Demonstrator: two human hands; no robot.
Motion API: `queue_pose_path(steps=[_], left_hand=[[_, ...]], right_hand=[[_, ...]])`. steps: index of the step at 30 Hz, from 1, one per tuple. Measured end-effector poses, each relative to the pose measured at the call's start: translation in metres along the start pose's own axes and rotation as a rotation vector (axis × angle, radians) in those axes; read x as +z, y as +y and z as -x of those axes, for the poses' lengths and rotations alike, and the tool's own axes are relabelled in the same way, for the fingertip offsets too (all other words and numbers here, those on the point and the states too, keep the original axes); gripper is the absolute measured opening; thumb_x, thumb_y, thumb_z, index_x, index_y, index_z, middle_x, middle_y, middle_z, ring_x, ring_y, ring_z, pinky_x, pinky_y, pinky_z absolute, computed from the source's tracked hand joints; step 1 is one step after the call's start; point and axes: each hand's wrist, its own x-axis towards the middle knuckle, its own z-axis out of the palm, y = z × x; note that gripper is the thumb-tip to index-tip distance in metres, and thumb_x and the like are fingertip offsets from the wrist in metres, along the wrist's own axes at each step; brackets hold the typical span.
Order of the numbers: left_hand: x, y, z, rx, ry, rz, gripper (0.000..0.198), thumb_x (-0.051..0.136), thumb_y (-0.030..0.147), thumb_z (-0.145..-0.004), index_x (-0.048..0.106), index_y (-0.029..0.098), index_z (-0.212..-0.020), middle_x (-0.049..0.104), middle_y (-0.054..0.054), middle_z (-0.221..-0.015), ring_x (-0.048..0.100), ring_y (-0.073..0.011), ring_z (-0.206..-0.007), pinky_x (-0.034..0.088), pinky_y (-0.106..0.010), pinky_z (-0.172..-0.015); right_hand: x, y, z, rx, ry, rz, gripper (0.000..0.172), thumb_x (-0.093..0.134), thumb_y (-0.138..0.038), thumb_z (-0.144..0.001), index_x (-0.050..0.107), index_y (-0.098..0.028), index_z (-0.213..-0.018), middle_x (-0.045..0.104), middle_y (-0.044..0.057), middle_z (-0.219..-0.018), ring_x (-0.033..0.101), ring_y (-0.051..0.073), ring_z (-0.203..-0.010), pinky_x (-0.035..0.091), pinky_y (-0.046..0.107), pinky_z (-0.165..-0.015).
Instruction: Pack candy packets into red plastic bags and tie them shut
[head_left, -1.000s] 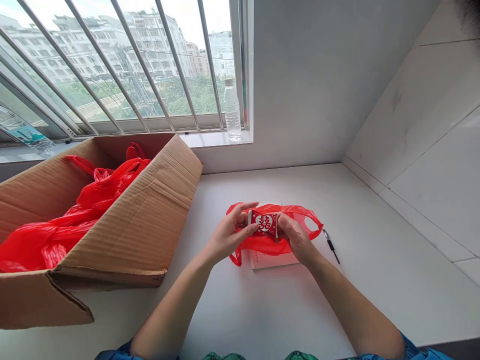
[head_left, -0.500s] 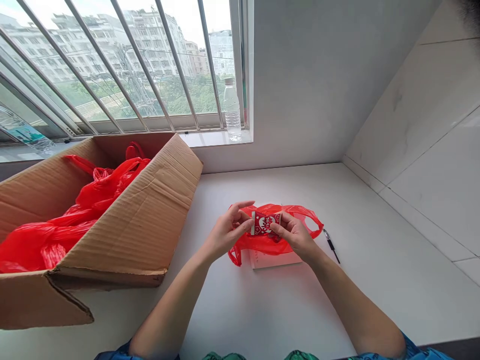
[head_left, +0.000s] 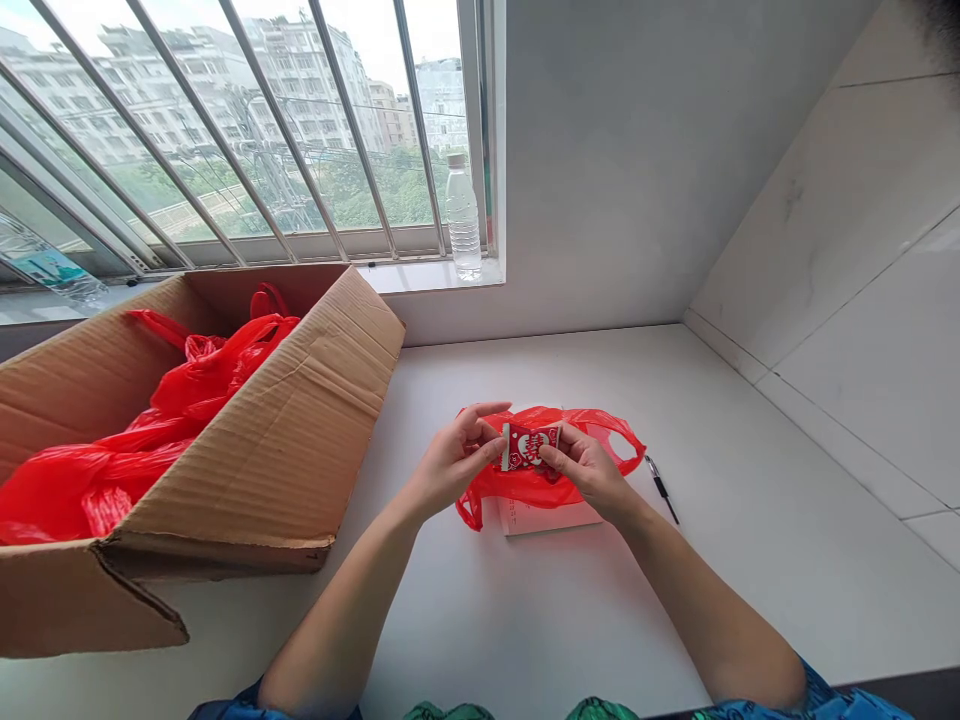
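Note:
Between my hands is a small red packet [head_left: 523, 448] with white printing, held flat and facing up. My left hand [head_left: 466, 448] pinches its left end between thumb and fingers. Its right end is gripped by my right hand [head_left: 586, 464], the thumb lying over the front. Beneath the packet a red plastic bag [head_left: 517, 488] lies spread out, partly hidden by my hands. The bag rests on a white notebook or box [head_left: 551, 520], of which only the front part shows.
A black pen [head_left: 661, 488] lies right of the bag. At the left stands an open cardboard box [head_left: 300, 430] with red plastic bags [head_left: 187, 400] inside. One clear bottle [head_left: 463, 222] stands on the windowsill; another bottle [head_left: 52, 265] leans at far left. Walls bound the white table [head_left: 465, 620].
The packet's face has tilted slightly in my fingers. Both hands keep their hold and have hardly moved.

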Motion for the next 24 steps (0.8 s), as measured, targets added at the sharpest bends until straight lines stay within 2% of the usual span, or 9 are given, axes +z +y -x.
queue_pose_path(steps=[4,6,10,14,17,20,24], left_hand=[[0.001,0.001,0.001,0.008,0.011,-0.047,0.046,0.057,0.04,-0.095,0.052,0.021,-0.137,0.061,-0.002,-0.085,0.057,-0.0137,-0.077,0.047,-0.027,-0.071],[0.0,-0.001,0.001,0.016,0.032,-0.13,0.044,0.054,0.04,-0.096,0.051,0.023,-0.137,0.063,-0.002,-0.085,0.058,-0.0139,-0.077,0.048,-0.027,-0.072],[0.0,-0.015,-0.003,-0.011,0.073,-0.54,0.037,0.047,0.031,-0.097,0.054,0.028,-0.133,0.066,0.0,-0.083,0.06,-0.0155,-0.074,0.047,-0.027,-0.069],[0.003,-0.034,-0.01,-0.105,0.124,-0.945,0.038,0.047,0.023,-0.094,0.058,0.03,-0.129,0.07,-0.002,-0.084,0.066,-0.0217,-0.079,0.042,-0.027,-0.063],[0.007,-0.039,-0.011,-0.171,0.13,-1.069,0.046,0.047,0.027,-0.095,0.049,0.03,-0.141,0.071,-0.004,-0.083,0.068,-0.0256,-0.081,0.041,-0.028,-0.062],[0.01,-0.034,-0.009,-0.143,0.121,-1.073,0.051,0.048,0.033,-0.097,0.041,0.03,-0.147,0.072,-0.005,-0.089,0.068,-0.0255,-0.081,0.041,-0.028,-0.061],[0.013,-0.027,-0.007,-0.066,0.093,-1.033,0.054,0.05,0.037,-0.096,0.039,0.031,-0.149,0.072,-0.004,-0.103,0.067,-0.0217,-0.082,0.043,-0.026,-0.063]], right_hand=[[0.001,-0.002,0.001,-0.007,-0.008,0.022,0.032,0.065,-0.051,-0.09,0.063,-0.021,-0.103,0.068,0.003,-0.094,0.062,0.016,-0.079,0.048,0.03,-0.071],[0.0,-0.003,0.001,-0.019,0.022,0.078,0.034,0.061,-0.052,-0.092,0.063,-0.023,-0.111,0.069,0.005,-0.1,0.064,0.018,-0.084,0.05,0.031,-0.074],[-0.008,0.0,0.0,-0.045,0.181,0.342,0.037,0.045,-0.049,-0.099,0.056,-0.029,-0.129,0.07,0.005,-0.107,0.065,0.022,-0.087,0.051,0.037,-0.078],[-0.021,0.007,-0.004,-0.065,0.315,0.603,0.023,0.041,-0.029,-0.096,0.056,-0.025,-0.113,0.07,0.007,-0.1,0.065,0.025,-0.091,0.049,0.038,-0.079],[-0.027,0.01,-0.006,-0.089,0.367,0.769,0.018,0.042,-0.017,-0.086,0.051,-0.024,-0.099,0.068,0.005,-0.089,0.062,0.022,-0.074,0.046,0.034,-0.068],[-0.031,0.01,-0.005,-0.124,0.301,0.854,0.02,0.041,-0.012,-0.082,0.051,-0.024,-0.093,0.063,0.001,-0.076,0.053,0.019,-0.058,0.041,0.031,-0.06],[-0.033,0.016,-0.008,-0.112,0.081,0.912,0.025,0.038,-0.008,-0.082,0.058,-0.024,-0.084,0.067,0.003,-0.078,0.06,0.02,-0.071,0.044,0.031,-0.067]])
